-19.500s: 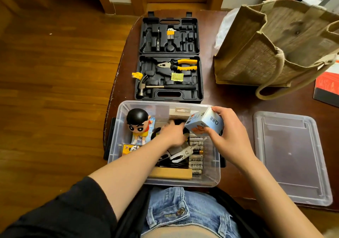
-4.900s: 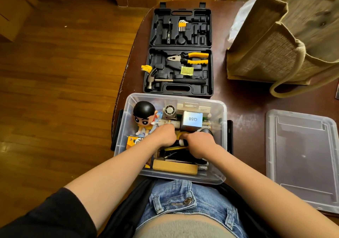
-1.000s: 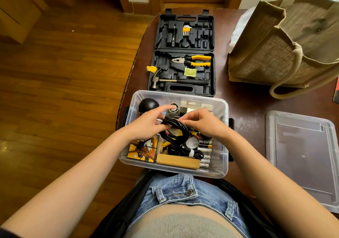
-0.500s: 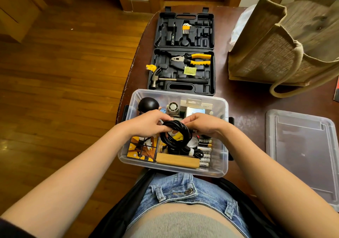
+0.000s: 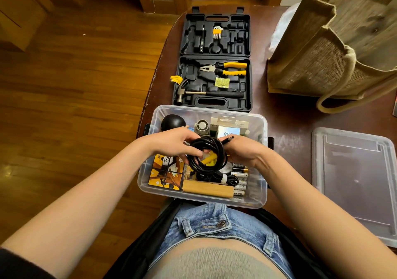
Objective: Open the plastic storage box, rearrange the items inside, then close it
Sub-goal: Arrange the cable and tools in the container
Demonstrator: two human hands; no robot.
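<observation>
- Plastic storage box [image 5: 262,195], clear and lidless, at the near edge of the table [image 5: 285,117], toward its left corner; near wall overhangs the person's lap.
- Lid [image 5: 354,179] flat on the table to the right of the box, well apart from it, near the right edge.
- Left hand [image 5: 171,142] and right hand [image 5: 242,149] both over the middle of the box, raised above its contents.
- Coiled black cable [image 5: 207,156] held between the hands; left fingers curled round the coil's left side, gripping it; right fingers curled round its right side, gripping it; plug end pokes out above the right hand toward the far wall.
- Inside, far left corner: black round-headed figure [image 5: 173,122]; beside it a small grey fan [image 5: 202,126]; then carded packaging and a pale blue box [image 5: 228,131] along the far wall.
- Near left corner: orange panda-print pack [image 5: 165,174]; along the near wall a wooden block [image 5: 207,189]; right of it a row of batteries [image 5: 240,182]; yellow item under the coil, identity unclear.
- Open black tool case [image 5: 245,81] just beyond the box's far wall; holds pliers [image 5: 225,68], hammer [image 5: 206,92], hex keys [image 5: 217,33].
- Burlap bag [image 5: 322,57] at the far right corner.
</observation>
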